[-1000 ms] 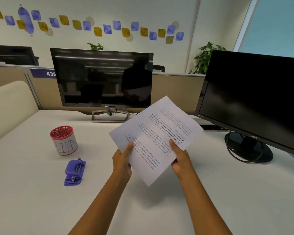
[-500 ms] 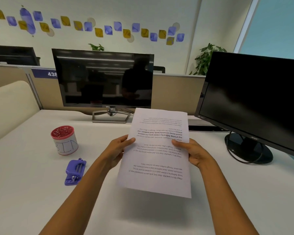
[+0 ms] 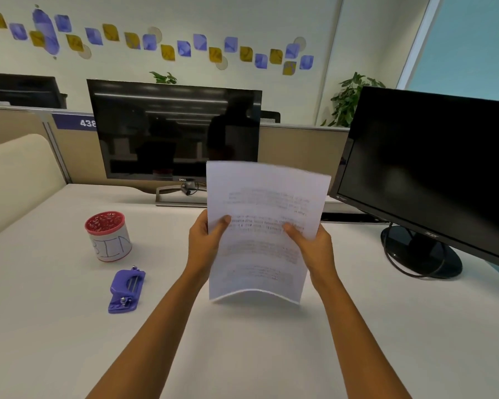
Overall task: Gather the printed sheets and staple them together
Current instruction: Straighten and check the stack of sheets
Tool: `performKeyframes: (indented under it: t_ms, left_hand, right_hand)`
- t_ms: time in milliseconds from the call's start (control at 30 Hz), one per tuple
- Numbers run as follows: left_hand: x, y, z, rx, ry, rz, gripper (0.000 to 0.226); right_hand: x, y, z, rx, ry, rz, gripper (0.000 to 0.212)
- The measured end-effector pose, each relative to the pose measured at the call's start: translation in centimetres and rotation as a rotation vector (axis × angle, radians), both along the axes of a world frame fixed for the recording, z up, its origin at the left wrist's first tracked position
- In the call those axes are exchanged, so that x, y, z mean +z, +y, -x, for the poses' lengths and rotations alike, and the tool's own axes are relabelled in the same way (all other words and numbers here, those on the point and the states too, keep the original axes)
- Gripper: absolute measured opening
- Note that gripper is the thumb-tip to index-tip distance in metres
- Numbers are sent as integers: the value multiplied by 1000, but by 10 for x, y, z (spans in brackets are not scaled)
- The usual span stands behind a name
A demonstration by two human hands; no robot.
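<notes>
The printed sheets (image 3: 264, 197) stand nearly upright above the white desk, held as one stack with the text facing me and blurred. My left hand (image 3: 203, 243) grips the stack's left edge, thumb on the front. My right hand (image 3: 311, 246) grips the right edge the same way. The stack's bottom edge curves and hovers just above the desk (image 3: 242, 355). A purple stapler (image 3: 126, 290) lies on the desk to the left of my left forearm, apart from both hands.
A white cup with a red patterned lid (image 3: 107, 236) stands behind the stapler. A dark monitor (image 3: 173, 133) sits at the back, and a second one (image 3: 432, 174) with a round base (image 3: 421, 254) and cable stands at the right.
The sheets have turned from a diagonal tilt to upright and risen toward me. Both hands have shifted from the lower corner to the side edges.
</notes>
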State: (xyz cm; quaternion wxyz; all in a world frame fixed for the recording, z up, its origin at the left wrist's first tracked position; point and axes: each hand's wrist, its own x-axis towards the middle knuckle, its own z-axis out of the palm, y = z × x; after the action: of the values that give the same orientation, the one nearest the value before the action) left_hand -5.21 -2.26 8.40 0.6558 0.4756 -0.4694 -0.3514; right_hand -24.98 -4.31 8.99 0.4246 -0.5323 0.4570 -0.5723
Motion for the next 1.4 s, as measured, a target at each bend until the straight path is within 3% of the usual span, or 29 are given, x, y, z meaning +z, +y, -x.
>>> performKeyframes:
  t_ms: [133,233,433,633,767,900,967,1067,1133,1233,1400]
  left_hand:
    - [0,3,-2,24,-23,-24,22]
    - [2,1,-4,27,-25,-6,7]
    - [10,3,-10,13,3,-3,16]
    - [8,2,-12,7,36,-47,7]
    - [12,2,-14,32,194,-12,7]
    - [18,1,-19,9,527,3,9]
    - [21,1,-19,-20,693,20,12]
    - [19,0,-11,-24,846,20,13]
    - [16,0,-2,-29,910,20,13]
    - [8,2,10,-33,950,6,18]
    - [1,0,1,-24,832,-35,40]
  right_hand:
    - [-11,1,2,8,35,-31,15]
    - [-10,0,4,2,14,-8,12]
    - [-10,-5,6,37,30,4,19]
    - [-15,-11,11,69,56,12,19]
    - [-21,-16,26,-18,39,-14,16]
    - [-34,-12,38,-68,-37,-71,21]
    - [-36,-9,37,-38,-209,-144,32]
    - [-35,-4,26,85,-584,-260,31]
    - [-35,-1,15,189,-694,-289,30]
    - [-35,1,-1,258,-640,-299,31]
    - [-27,-2,5,239,-504,-268,28]
